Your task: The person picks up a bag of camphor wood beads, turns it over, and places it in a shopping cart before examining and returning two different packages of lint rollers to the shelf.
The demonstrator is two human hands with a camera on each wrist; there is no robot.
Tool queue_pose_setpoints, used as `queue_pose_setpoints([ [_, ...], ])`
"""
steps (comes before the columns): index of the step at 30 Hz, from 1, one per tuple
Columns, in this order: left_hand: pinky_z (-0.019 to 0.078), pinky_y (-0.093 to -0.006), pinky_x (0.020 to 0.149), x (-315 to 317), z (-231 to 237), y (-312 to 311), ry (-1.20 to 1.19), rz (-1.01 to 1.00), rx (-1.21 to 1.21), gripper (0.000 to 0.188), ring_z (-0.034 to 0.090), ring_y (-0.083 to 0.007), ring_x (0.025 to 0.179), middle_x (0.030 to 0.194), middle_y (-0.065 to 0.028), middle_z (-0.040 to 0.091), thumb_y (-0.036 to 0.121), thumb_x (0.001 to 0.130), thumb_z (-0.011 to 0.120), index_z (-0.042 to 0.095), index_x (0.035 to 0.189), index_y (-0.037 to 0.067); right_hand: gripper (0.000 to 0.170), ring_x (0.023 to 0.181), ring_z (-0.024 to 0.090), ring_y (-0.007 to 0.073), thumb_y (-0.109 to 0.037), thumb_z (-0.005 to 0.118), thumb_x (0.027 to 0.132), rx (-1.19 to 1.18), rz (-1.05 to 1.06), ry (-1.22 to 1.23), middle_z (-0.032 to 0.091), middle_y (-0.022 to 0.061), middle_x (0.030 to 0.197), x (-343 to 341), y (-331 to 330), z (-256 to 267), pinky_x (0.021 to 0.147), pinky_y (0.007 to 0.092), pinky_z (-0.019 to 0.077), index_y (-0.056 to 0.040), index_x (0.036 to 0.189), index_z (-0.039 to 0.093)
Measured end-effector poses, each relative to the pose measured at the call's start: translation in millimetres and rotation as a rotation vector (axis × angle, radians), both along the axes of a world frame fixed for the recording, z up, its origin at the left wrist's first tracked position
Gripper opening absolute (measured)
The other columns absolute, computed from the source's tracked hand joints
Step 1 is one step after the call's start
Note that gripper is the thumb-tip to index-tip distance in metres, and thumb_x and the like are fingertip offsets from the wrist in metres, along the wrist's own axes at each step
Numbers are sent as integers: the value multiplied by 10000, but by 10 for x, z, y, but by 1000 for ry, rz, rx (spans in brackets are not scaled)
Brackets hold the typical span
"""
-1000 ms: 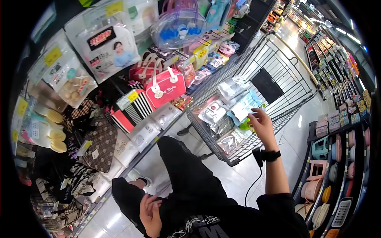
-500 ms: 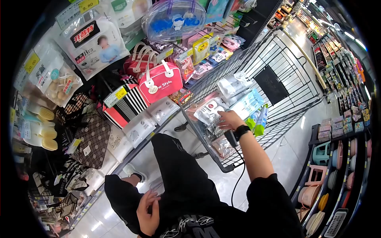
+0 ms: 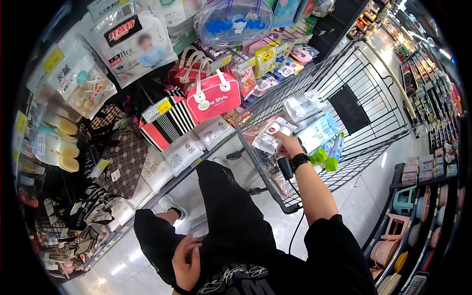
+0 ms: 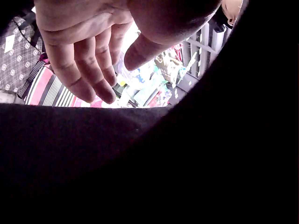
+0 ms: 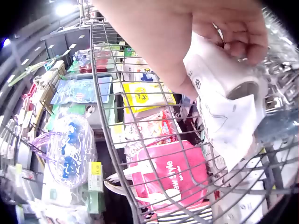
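Observation:
My right hand [image 3: 291, 146] is inside a wire shopping cart [image 3: 286, 209], gripping a white roll [image 3: 267, 139] with dark print. In the right wrist view the thumb lies on one side of the white roll [image 5: 217, 77] and curled fingers on the other; a loose white flap hangs from its open end. Beside it in the cart lie a white bag [image 3: 305, 105], a light blue pack [image 3: 317, 130] and a green pack [image 3: 334, 152]. My left hand [image 3: 187, 263] hovers by the lap, its fingers loosely bent around nothing; the left wrist view shows the same hand [image 4: 88, 28] over dark cloth.
Shelves on the left hold a pink handbag [image 3: 214, 98], a striped bag [image 3: 167, 123], a clear pouch [image 3: 233, 24] and several hanging packets. Stools and basins [image 3: 393, 226] stand on the right shelves. The tiled floor [image 3: 344, 206] runs between.
My right hand has moved left and down from above the green pack to the white roll and now grips it. The left hand stays by the lap.

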State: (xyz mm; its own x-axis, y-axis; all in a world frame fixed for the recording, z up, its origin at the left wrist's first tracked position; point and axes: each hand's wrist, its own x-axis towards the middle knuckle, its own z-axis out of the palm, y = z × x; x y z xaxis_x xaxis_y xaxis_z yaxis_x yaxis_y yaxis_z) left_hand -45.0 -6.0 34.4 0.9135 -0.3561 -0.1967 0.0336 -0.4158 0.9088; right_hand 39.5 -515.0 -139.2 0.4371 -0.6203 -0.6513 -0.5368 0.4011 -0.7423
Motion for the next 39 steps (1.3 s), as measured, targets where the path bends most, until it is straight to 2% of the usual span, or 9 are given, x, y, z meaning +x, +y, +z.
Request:
queue_pose_setpoints([
  [2, 534, -348, 938, -10, -9, -9, 25, -1, -13, 418, 725, -253, 1026, 1139, -215, 714, -3, 956, 606, 522, 1361, -60, 461, 723, 696, 217, -270, 811, 783, -2, 36, 20, 674, 81, 865, -42, 64, 287, 636, 406, 602, 42, 1078, 641],
  [5, 541, -347, 924, -59, -146, 19, 3, -4, -13, 409, 730, -260, 1018, 1138, -215, 713, -6, 952, 608, 525, 1350, -61, 366, 513, 583, 163, -268, 806, 769, -25, -84, -218, 618, 58, 692, -117, 272, 767, 412, 316, 407, 36, 907, 655],
  [7, 543, -347, 921, -78, -166, 22, 11, -3, -26, 403, 731, -260, 1017, 1140, -215, 713, -7, 952, 608, 527, 1343, -61, 390, 648, 698, 201, -193, 756, 831, 14, -4, -334, 703, 107, 844, -283, 96, 782, 555, 319, 558, 89, 1068, 627],
  [12, 533, -336, 932, -42, -202, -13, 19, -47, -43, 405, 718, -249, 1030, 1163, -213, 696, -6, 971, 590, 505, 1363, -59, 334, 943, 716, 210, -102, 655, 937, 67, -66, -608, 699, 128, 1081, -691, 597, 1803, 830, 323, 588, 80, 1207, 585],
  [14, 504, -316, 973, -22, -233, -24, 57, -81, -73, 427, 686, -224, 1073, 1222, -210, 659, -1, 1003, 558, 460, 1415, -57, 328, 960, 714, 205, -107, 644, 945, 8, 16, -583, 699, 116, 1100, -894, 861, 1887, 838, 328, 589, 45, 1230, 589],
  [17, 513, -330, 977, 32, -345, -115, 216, -62, -239, 444, 671, -235, 1103, 1264, -205, 632, 10, 1015, 551, 436, 1441, -41, 358, 1002, 699, 179, -141, 664, 958, 279, 50, -602, 698, 102, 1138, -964, 1488, 1871, 863, 317, 579, 12, 1273, 588],
  [24, 432, -313, 1073, 147, -314, -418, 602, 60, -706, 493, 564, -166, 1241, 1419, -123, 543, 224, 1099, 455, 366, 1511, -32, 491, 1107, 616, 118, -157, 680, 995, 310, 638, -562, 644, 72, 1251, -975, 2508, 1849, 938, 280, 506, 10, 1412, 482],
  [34, 485, -263, 920, 82, -375, -285, 476, 194, -607, 374, 606, -89, 1033, 1178, -67, 672, 249, 1103, 479, 564, 1329, -38, 535, 1141, 581, 121, -181, 642, 1024, 135, 768, -590, 602, 93, 1296, -975, 2820, 1673, 961, 287, 492, 13, 1469, 416],
  [39, 480, -260, 932, 60, -363, -217, 439, 207, -660, 362, 603, -92, 1055, 1191, -69, 667, 244, 1100, 493, 566, 1315, -38, 575, 1170, 583, 131, -166, 646, 1018, 171, 788, -568, 602, 96, 1307, -955, 2886, 1674, 980, 291, 490, 14, 1497, 384],
])
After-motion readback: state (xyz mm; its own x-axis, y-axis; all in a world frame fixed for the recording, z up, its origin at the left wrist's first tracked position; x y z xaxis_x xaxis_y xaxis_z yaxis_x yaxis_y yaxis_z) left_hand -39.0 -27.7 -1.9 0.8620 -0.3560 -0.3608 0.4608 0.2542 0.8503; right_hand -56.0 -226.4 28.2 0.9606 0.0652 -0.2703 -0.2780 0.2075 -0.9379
